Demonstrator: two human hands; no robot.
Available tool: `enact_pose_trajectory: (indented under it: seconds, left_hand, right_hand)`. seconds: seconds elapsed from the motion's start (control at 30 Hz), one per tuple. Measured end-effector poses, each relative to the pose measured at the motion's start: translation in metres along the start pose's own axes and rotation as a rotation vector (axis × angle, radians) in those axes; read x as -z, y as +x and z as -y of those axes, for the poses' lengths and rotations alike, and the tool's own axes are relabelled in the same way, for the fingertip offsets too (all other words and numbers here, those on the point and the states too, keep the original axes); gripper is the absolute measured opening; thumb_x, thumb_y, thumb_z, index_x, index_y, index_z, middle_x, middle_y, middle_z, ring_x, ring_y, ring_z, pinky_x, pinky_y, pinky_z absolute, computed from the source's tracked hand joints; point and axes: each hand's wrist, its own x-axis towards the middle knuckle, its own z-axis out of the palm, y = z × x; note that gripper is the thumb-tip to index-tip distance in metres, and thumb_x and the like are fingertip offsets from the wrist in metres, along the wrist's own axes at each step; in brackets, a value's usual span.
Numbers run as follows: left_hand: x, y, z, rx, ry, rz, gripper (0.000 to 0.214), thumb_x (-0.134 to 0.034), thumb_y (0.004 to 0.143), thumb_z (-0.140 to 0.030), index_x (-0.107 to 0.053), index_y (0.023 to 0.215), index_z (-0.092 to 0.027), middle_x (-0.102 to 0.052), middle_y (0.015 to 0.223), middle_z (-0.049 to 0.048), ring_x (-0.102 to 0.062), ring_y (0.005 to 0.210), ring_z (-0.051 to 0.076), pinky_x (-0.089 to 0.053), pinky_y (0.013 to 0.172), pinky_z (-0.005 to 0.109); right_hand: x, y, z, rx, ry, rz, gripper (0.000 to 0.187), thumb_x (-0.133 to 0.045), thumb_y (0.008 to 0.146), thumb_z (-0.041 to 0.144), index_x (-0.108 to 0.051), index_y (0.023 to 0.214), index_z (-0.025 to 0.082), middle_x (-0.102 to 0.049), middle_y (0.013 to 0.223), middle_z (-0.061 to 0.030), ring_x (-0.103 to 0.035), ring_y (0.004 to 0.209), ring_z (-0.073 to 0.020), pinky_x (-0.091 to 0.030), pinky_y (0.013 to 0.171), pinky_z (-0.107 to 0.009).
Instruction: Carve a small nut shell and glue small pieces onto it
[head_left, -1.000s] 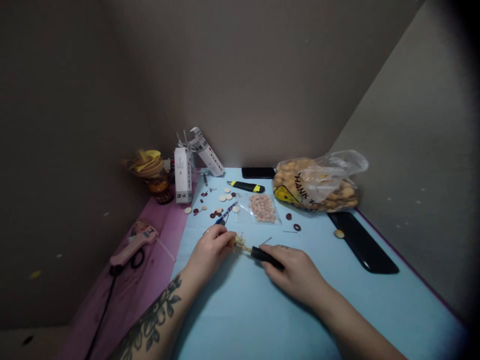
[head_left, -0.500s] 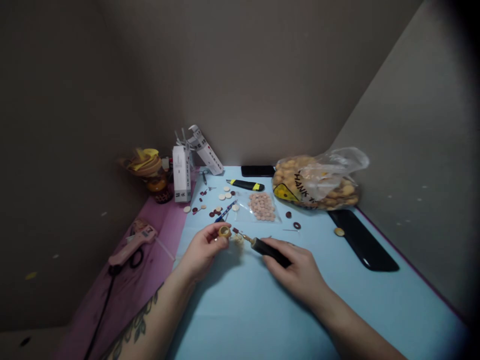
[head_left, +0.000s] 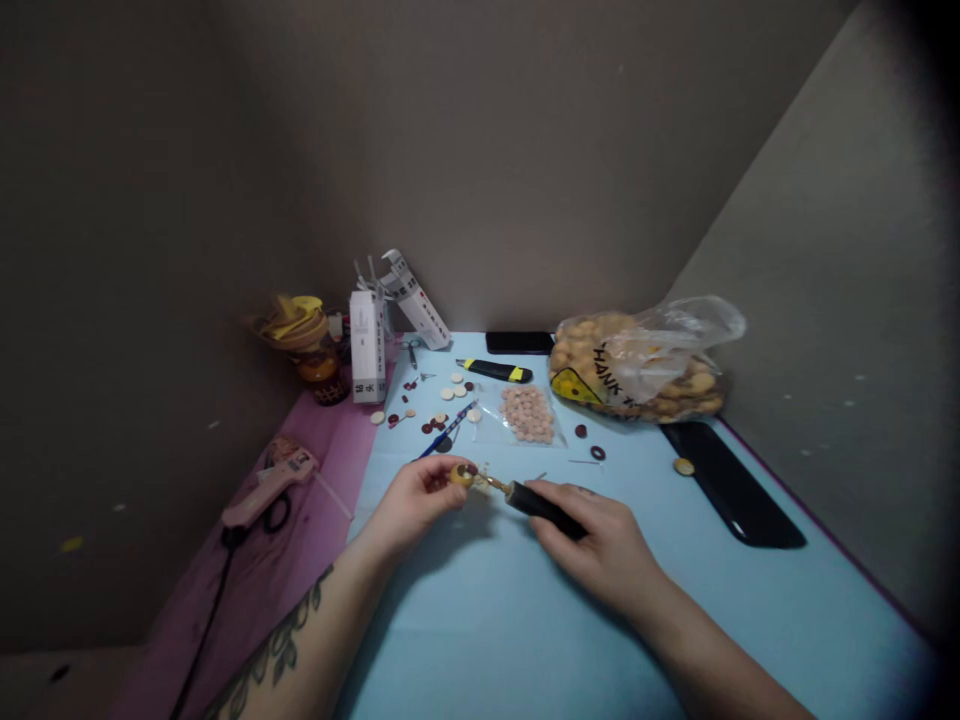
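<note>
My left hand point(head_left: 427, 497) is closed, pinching a small hollow yellow-brown round piece point(head_left: 461, 476) between thumb and fingers. I cannot tell what it is made of. My right hand point(head_left: 592, 525) wraps round the black handle of a rotary tool point(head_left: 544, 510), which points left. Its metal shaft ends in a dark red drum-like bit that meets the top of the round piece; whether it goes inside is hidden. Pale crumbs point(head_left: 482, 482) lie on the blue mat beside the bit. A blue patterned pen-like stick point(head_left: 448, 431) lies just behind my left hand.
Behind are a utility knife point(head_left: 495, 371), a bag of pinkish beads point(head_left: 527, 414), a phone point(head_left: 518, 343) and a large bag of brown round things point(head_left: 634, 365). Scattered discs point(head_left: 448, 393) lie back left. A pink glue gun point(head_left: 270, 488) sits left, a black tray point(head_left: 735, 485) right.
My left hand has turned the round piece and moved it right, so its opening no longer faces me. The bit, apart from it before, now touches it. The view has shifted slightly.
</note>
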Motion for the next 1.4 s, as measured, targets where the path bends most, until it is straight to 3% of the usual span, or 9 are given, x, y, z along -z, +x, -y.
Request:
enact_pose_trajectory:
  seconds: [0.17,0.3,0.5,0.73,0.97,1.4]
  left_hand:
    - [0.001,0.001,-0.001,-0.002,0.073,-0.024,0.034,-0.077,0.063,-0.031,-0.072,0.093,-0.015,-0.068,0.08,0.0036,-0.056,0.065,0.013,-0.045,0.063,0.026]
    - [0.002,0.002,-0.002,-0.038,0.172,-0.075,0.038,-0.076,0.063,-0.028,-0.071,0.098,-0.014,-0.069,0.081,0.0044,-0.061,0.071,0.016,-0.047,0.069,0.029]
    - [0.002,0.001,-0.005,-0.275,0.524,-0.157,0.031,-0.072,0.068,-0.023,-0.073,0.098,-0.016,-0.065,0.085,0.004,-0.06,0.075,0.017,-0.049,0.07,0.029]
    - [0.005,0.001,0.006,-0.487,0.83,-0.086,0.027,-0.068,0.077,-0.018,-0.069,0.104,-0.021,-0.064,0.086,0.0038,-0.061,0.079,0.017,-0.05,0.073,0.029]
    - [0.005,0.002,0.008,-0.524,0.881,-0.035,0.026,-0.066,0.08,-0.017,-0.067,0.106,-0.019,-0.063,0.088,0.005,-0.061,0.08,0.017,-0.05,0.073,0.028]
    - [0.007,0.002,0.01,-0.549,0.824,-0.063,0.026,-0.065,0.079,-0.017,-0.069,0.105,-0.019,-0.065,0.089,0.0055,-0.061,0.08,0.018,-0.05,0.074,0.03]
  right_hand:
    - [0.003,0.0,0.0,0.005,0.001,0.032,0.027,-0.056,0.084,0.022,-0.067,0.108,0.022,-0.077,0.092,-0.004,-0.073,0.08,-0.0182,-0.059,0.073,-0.028]
    - [0.005,0.001,-0.004,-0.035,-0.042,-0.061,0.026,-0.056,0.084,0.024,-0.067,0.108,0.022,-0.077,0.095,-0.0049,-0.073,0.082,-0.0195,-0.059,0.073,-0.029]
    - [0.007,0.0,-0.011,-0.007,-0.103,-0.011,0.027,-0.056,0.084,0.023,-0.067,0.109,0.021,-0.076,0.095,-0.0053,-0.073,0.081,-0.0191,-0.058,0.074,-0.03]
    - [0.006,-0.001,-0.013,0.032,-0.2,0.103,0.028,-0.055,0.084,0.022,-0.068,0.109,0.021,-0.077,0.094,-0.0053,-0.073,0.08,-0.0192,-0.058,0.074,-0.03]
    - [0.005,-0.001,-0.012,0.007,-0.192,0.162,0.029,-0.055,0.085,0.022,-0.067,0.111,0.022,-0.076,0.098,-0.0055,-0.072,0.085,-0.0201,-0.058,0.076,-0.032]
    - [0.003,0.0,-0.01,-0.044,-0.138,0.2,0.03,-0.054,0.085,0.024,-0.068,0.111,0.019,-0.076,0.1,-0.007,-0.073,0.086,-0.0212,-0.058,0.078,-0.034]
